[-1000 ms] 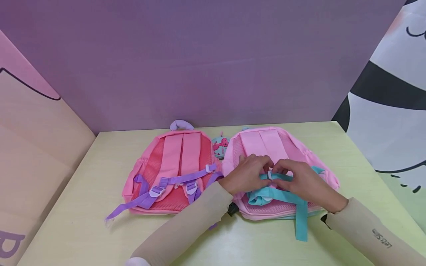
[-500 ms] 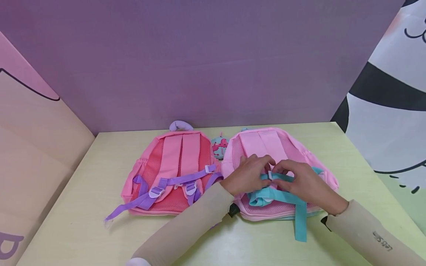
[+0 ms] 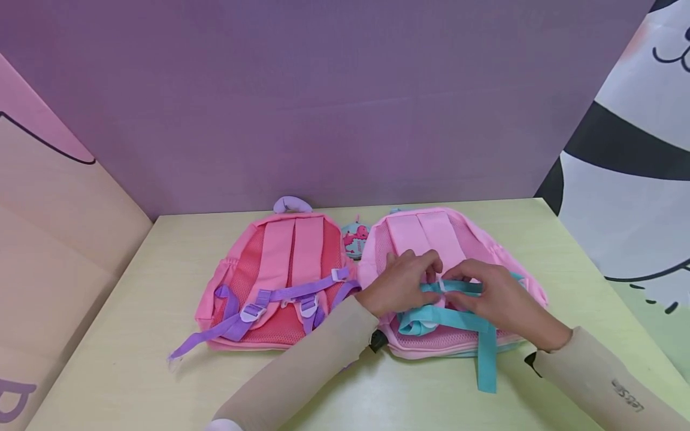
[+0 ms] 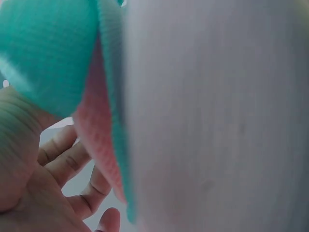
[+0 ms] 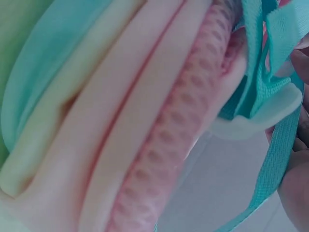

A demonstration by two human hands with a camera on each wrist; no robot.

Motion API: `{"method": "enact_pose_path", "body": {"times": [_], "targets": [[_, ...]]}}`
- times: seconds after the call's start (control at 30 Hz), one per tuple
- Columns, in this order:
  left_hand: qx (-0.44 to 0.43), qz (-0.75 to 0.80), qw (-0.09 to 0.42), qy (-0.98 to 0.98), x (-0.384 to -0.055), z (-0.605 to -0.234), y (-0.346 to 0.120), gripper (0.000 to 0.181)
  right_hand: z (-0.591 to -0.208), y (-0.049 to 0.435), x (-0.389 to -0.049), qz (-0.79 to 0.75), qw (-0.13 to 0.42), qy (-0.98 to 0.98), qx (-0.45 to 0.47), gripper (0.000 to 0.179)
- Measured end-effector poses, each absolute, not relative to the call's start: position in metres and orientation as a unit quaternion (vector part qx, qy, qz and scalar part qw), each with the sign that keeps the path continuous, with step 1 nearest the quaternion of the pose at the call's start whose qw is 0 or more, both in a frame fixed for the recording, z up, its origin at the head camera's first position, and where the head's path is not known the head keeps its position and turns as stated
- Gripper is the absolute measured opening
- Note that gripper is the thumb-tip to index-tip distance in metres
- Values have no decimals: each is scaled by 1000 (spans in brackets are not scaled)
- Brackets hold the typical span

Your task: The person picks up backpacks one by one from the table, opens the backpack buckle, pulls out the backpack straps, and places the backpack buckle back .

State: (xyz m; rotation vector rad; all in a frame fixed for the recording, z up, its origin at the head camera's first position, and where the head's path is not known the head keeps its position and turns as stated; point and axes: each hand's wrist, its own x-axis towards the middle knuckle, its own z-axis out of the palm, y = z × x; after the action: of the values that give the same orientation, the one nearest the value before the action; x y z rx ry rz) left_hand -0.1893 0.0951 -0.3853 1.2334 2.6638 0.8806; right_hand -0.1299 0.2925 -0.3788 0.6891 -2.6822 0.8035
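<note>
On the table lies a light pink backpack, its mesh back facing up and a teal strap running across it. My left hand pinches this strap between thumb and fingers. Right beside it, my right hand pinches a small white buckle threaded on the strap, thumb below and index finger above. Another teal strap end hangs over the bag's lower edge. Close up in the left wrist view are teal webbing and pink mesh. In the right wrist view, fingers show at the edge.
To the left lies a coral pink backpack with purple straps crossing its back and white buckles. A small round teal and pink pouch sits between the bags. Behind the pale table rises a purple panel, with printed panels at both sides.
My right hand has shifted slightly right with the white buckle, and a little more strap shows between its fingers. The left hand and both backpacks have stayed nearly in place.
</note>
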Motion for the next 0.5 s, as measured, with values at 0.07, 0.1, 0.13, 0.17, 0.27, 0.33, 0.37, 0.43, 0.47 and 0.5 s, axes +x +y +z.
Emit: {"method": "enact_pose_path", "body": {"times": [0.07,0.1,0.13,0.17,0.27,0.33,0.37,0.43,0.47,0.5], "targets": [[404,288,28,868,-189,-385,96,40,-379,294,-129,276,133,-921,241,35],[405,286,23,868,-188,-385,97,39,-379,294,-129,277,134,-920,242,35],[406,285,20,868,-188,-386,98,37,-379,294,-129,276,135,-920,242,35],[405,283,18,869,-188,-385,98,37,-379,295,-129,276,135,-920,242,35],[404,277,16,872,-187,-385,99,35,-379,296,-128,275,135,-922,238,35],[403,276,19,872,-187,-385,99,33,-379,298,-128,276,134,-922,236,36],[403,275,19,872,-187,-384,98,32,-379,298,-127,277,135,-922,236,36],[406,275,18,871,-187,-385,98,29,-379,299,-127,278,135,-921,238,36],[407,276,17,871,-187,-385,98,27,-379,299,-127,277,136,-921,239,36],[409,276,16,870,-187,-385,98,25,-379,300,-127,277,137,-920,240,36]]}}
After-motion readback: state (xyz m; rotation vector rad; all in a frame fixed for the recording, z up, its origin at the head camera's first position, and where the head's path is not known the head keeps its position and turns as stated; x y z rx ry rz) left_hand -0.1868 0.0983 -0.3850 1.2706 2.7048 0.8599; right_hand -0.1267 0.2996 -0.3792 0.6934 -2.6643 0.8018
